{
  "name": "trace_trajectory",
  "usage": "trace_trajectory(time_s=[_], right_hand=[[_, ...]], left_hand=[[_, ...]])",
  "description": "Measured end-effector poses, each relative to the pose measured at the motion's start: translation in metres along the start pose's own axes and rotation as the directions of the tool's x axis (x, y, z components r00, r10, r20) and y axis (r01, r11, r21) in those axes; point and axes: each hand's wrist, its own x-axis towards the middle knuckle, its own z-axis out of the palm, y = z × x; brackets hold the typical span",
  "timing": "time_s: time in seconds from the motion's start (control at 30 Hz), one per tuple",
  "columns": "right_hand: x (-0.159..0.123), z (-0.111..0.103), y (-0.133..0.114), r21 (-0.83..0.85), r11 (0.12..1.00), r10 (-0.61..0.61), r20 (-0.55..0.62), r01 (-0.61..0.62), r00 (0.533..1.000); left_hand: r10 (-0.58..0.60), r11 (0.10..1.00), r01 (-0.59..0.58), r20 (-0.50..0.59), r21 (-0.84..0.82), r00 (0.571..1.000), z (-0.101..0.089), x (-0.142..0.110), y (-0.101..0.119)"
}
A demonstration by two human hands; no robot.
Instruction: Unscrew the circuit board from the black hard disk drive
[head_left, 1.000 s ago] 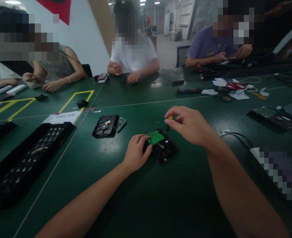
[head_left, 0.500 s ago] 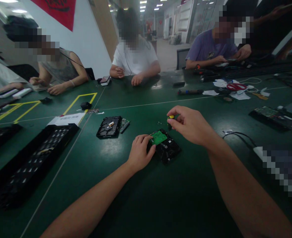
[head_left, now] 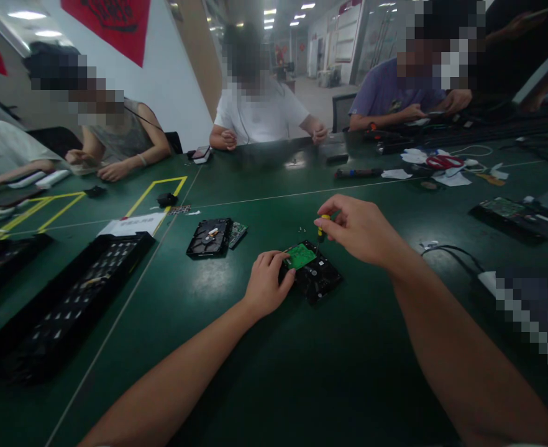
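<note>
Green board tops the black drive; right hand's grip pinches a yellow-and-black screwdriver.

Dimly lit overall, darkest toward 6 o'clock. Lit from overhead by white rectangular ceiling lights at 12. Reflected as soft glare on glossy dark-green tabletop at 8. Hazy at 12, stretched toward edges, pixelated at 10 and 2.

On table: drive, with board on it, screwdriver at far side, screws behind. Left, second drive beside second board; farther left, tray before paper. Well right, cable.
</note>
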Motion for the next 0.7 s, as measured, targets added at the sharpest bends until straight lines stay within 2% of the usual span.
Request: trace_trajectory(time_s=[0.27, 0.47, 0.7], right_hand=[[-0.0022, -0.0059, -0.0068, -0.026, 0.996, -0.08, 0.057, 0.081, 0.995], [-0.0028, -0.0041, -0.008, -0.013, 1.0, -0.021, 0.018, 0.021, 1.0], [-0.0024, -0.004, -0.0061, -0.024, 0.998, -0.052, 0.019, 0.052, 0.998]], left_hand=[[0.007, 1.0, -0.006, -0.013, 0.017, 1.0, 0.0012, -0.0011, -0.0003], [0.012, 1.0, -0.012, -0.027, 0.014, 1.0, 0.0034, -0.0011, -0.0006], [0.013, 1.0, -0.013, -0.027, 0.017, 1.0, 0.0044, -0.0012, -0.0015]])
